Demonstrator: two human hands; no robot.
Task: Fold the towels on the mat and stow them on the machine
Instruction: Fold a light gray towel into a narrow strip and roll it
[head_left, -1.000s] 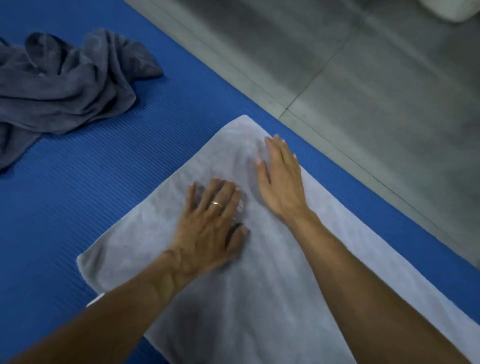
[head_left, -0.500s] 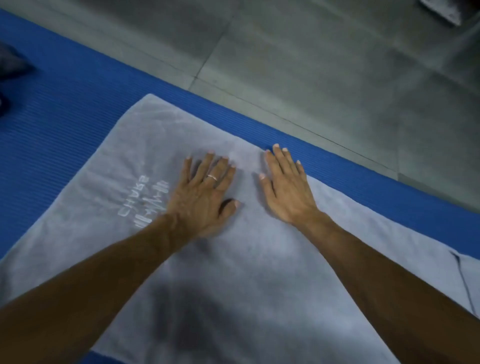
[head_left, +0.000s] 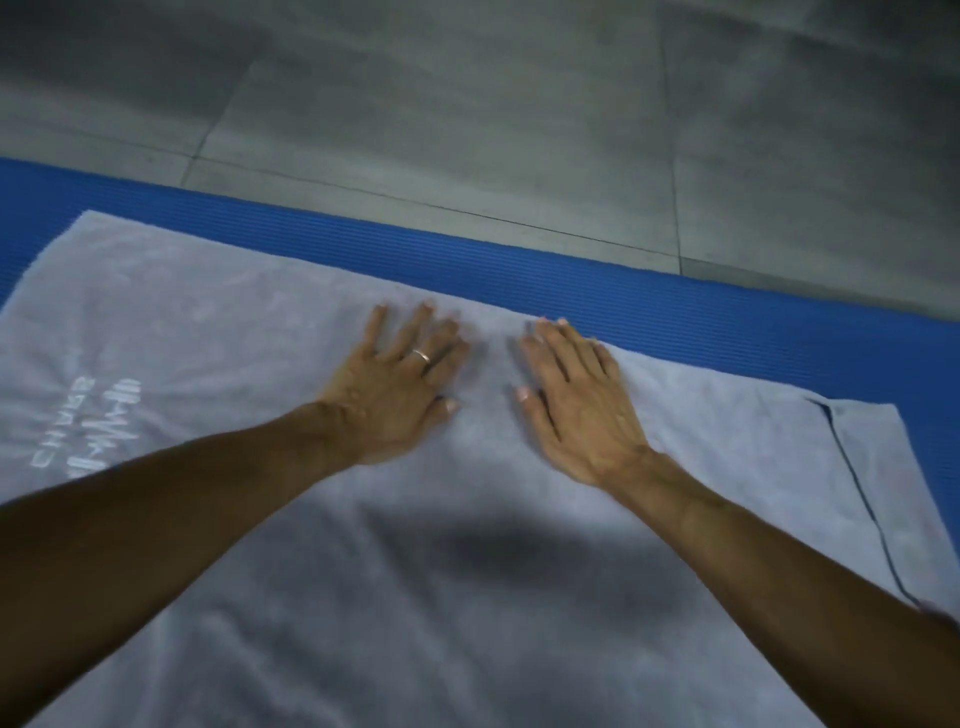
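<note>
Smoothing the grey towel (head_left: 467, 597) flat on the blue mat (head_left: 675, 291), I've got left hand (head_left: 395, 395) and right hand (head_left: 576, 410) palms-down with fingers straight, gripping nothing, both slid up near its far edge since a second ago, so folding looks next.
</note>
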